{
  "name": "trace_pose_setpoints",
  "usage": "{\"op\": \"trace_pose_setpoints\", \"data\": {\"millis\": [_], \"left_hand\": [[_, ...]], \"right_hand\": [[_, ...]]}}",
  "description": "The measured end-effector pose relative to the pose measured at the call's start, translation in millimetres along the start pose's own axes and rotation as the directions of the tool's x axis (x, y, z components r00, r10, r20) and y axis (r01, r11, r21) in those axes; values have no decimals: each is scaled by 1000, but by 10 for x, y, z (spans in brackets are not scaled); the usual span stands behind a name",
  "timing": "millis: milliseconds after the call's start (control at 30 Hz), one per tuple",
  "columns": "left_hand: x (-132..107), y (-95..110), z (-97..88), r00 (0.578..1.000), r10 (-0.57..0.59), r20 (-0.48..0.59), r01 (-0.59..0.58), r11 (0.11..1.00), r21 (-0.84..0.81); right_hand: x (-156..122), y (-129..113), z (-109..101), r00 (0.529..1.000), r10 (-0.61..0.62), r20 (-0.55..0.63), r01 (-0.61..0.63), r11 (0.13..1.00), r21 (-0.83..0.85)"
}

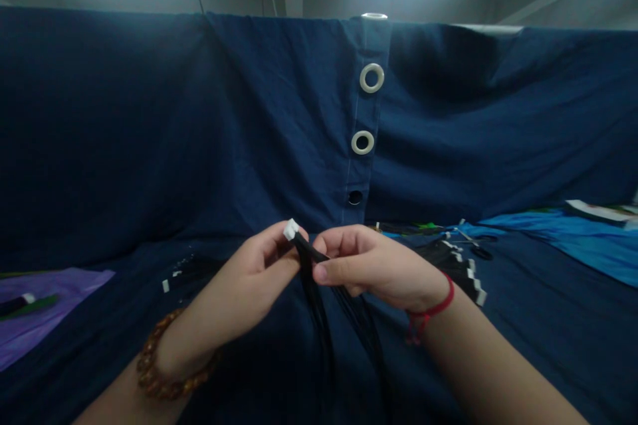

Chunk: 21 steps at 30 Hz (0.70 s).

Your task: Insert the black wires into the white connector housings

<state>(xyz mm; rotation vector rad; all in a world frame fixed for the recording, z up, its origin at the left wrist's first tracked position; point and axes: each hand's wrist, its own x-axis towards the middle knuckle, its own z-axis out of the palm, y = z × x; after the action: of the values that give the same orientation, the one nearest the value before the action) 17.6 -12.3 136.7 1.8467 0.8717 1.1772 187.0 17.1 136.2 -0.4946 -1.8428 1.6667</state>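
Observation:
My left hand point(252, 279) is closed around the top of a bundle of thin black wires point(319, 325), just below its white connector point(292, 230). The connector points up and to the left, beyond my left fingertips. Close beside it, my right hand point(373, 269) pinches part of the same black strands between thumb and fingers. The strands split into two groups that hang down toward me. Where the wires enter the connector is too blurred to make out in detail.
Black wires with white connectors lie in a pile point(463, 272) on the right and another point(194, 271) on the left. Scissors point(478, 246) rest beyond the right pile. Blue plastic point(573, 232) and purple plastic point(64, 305) flank them. A dark blue curtain point(279, 113) with rings hangs ahead.

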Motion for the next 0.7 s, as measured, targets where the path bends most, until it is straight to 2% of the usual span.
{"op": "trace_pose_setpoints", "data": {"millis": [67,167,267,333,433,500,600,700], "left_hand": [[-16,-8,13,993,-99,64,108,981,-163],[-62,32,43,964,-216,158,260,892,-369],[-107,91,66,963,-198,184,259,872,-415],[-125,108,75,975,-167,147,209,914,-347],[-129,89,81,994,-107,-37,103,991,-91],[-124,70,83,990,-62,-130,71,995,68],[-118,66,86,987,-47,-151,68,989,132],[-116,94,81,992,-62,-110,70,995,70]], "right_hand": [[3,-6,-10,1000,-15,13,16,999,-38],[-3,-9,-30,998,-49,25,52,993,-107],[-7,-1,-29,994,-107,5,106,976,-189],[-4,12,-10,986,-165,-32,152,956,-253],[7,38,29,946,-301,-117,235,890,-390],[12,49,53,904,-399,-154,274,817,-507],[9,36,86,845,-517,-137,312,685,-658],[-5,0,117,813,-575,-94,325,581,-746]]}}
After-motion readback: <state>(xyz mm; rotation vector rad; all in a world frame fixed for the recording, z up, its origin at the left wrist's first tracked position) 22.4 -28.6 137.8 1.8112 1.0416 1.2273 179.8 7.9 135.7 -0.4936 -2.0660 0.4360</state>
